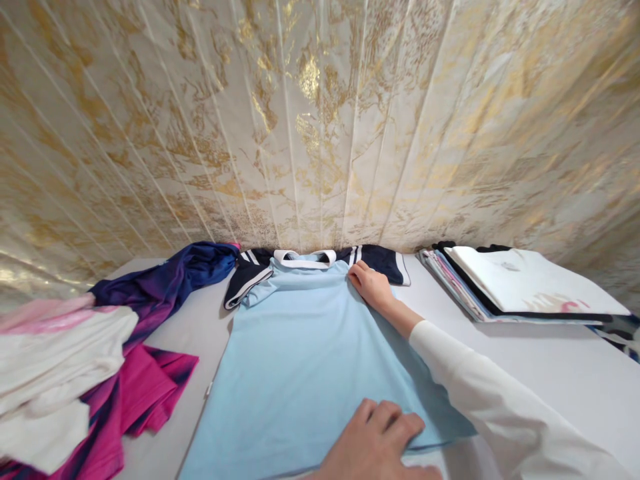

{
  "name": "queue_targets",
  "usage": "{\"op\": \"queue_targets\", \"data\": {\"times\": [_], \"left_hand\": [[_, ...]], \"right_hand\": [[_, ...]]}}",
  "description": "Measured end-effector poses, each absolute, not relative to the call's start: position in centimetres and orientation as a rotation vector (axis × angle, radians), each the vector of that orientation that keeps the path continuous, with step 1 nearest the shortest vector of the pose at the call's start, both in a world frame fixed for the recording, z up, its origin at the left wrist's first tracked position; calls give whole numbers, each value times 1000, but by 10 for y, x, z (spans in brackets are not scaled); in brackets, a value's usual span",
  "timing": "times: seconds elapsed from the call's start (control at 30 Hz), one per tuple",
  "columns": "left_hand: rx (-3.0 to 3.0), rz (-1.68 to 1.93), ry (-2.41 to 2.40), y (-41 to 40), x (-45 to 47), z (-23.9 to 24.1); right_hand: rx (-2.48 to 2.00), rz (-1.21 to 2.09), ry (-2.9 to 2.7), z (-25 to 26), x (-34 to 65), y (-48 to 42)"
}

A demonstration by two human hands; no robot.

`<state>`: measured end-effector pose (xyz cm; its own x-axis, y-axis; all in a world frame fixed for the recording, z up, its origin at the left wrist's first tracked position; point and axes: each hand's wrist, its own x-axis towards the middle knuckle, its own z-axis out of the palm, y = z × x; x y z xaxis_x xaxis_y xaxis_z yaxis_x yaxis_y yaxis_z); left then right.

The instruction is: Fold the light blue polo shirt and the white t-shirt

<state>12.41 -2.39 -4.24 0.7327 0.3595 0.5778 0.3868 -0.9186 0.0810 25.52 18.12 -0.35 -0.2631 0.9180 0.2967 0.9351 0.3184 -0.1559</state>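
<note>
A light blue short-sleeved shirt lies spread on the white table, its white-edged collar at the far side. Both sleeves are navy with white stripes; the left one is bent inward and the right one points outward. My right hand reaches to the shirt's right shoulder, its fingers closed on the cloth there. Nearer to me, my left hand is over the lower right part of the shirt by the hem. Its fingers are bent, with the thumb apart from them, partly cut off by the frame.
Left of the shirt lies a loose heap of clothes, with a white garment over a purple and magenta one. A stack of folded clothes, topped by a white shirt, sits at right. A gold-patterned curtain hangs behind the table.
</note>
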Motion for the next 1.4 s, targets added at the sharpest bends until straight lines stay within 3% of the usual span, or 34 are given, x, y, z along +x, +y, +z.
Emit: {"op": "queue_targets", "data": {"times": [0.1,0.23,0.5,0.73,1.07,1.4], "left_hand": [[-3084,-777,-674,-19,96,-19],[-3120,-604,-1104,-8,31,5],[-2881,-297,-1398,-5,-55,-12],[-2939,-442,-1505,-19,-53,4],[-3072,-523,-1745,-65,-80,29],[-2956,-610,-1726,-70,-94,17]], "right_hand": [[-1583,-32,-2271,2,259,149],[-1367,58,-2354,-2,268,69],[-1444,-179,-2485,-37,308,-11],[-1406,-144,-2432,-35,309,-12],[-935,618,-2568,11,262,-39],[-792,466,-2560,-2,256,-43]]}}
